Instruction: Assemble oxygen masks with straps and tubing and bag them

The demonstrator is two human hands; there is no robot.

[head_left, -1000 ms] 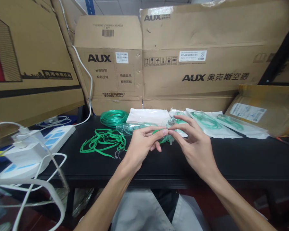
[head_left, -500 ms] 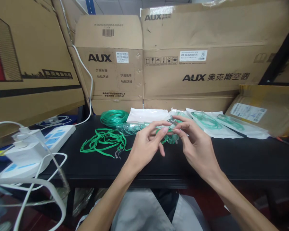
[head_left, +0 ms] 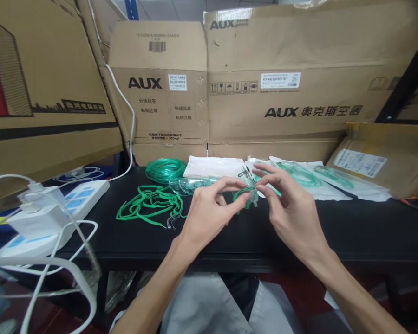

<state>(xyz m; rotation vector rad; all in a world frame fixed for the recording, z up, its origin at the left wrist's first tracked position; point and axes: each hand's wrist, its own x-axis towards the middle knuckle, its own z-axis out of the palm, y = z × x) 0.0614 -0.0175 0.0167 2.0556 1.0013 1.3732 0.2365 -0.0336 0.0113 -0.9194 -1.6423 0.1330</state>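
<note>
Over the black table, a clear green-tinted plastic oxygen mask (head_left: 244,174) is held up between both hands, with a green strap (head_left: 242,191) at it. My left hand (head_left: 209,204) pinches its near left side between thumb and fingers. My right hand (head_left: 294,204) has thumb and index finger closed at the mask's right edge, its other fingers raised; the exact bit pinched is too small to make out. To the left lies a loose heap of green elastic straps (head_left: 149,200) with thin metal clips at one end. Behind my left hand, several clear masks (head_left: 191,186) lie in a row.
Coiled green tubing (head_left: 165,170) and a white sheet (head_left: 214,166) lie at the back. Bagged masks with tubing (head_left: 299,175) are spread at back right, beside a taped carton (head_left: 379,153). A power strip (head_left: 80,199) with white cables crowds the left. Large cardboard boxes (head_left: 282,55) wall the rear.
My right hand has shifted slightly right, and my left thumb has moved right along the mask. More of the mask and its strap shows between the hands.
</note>
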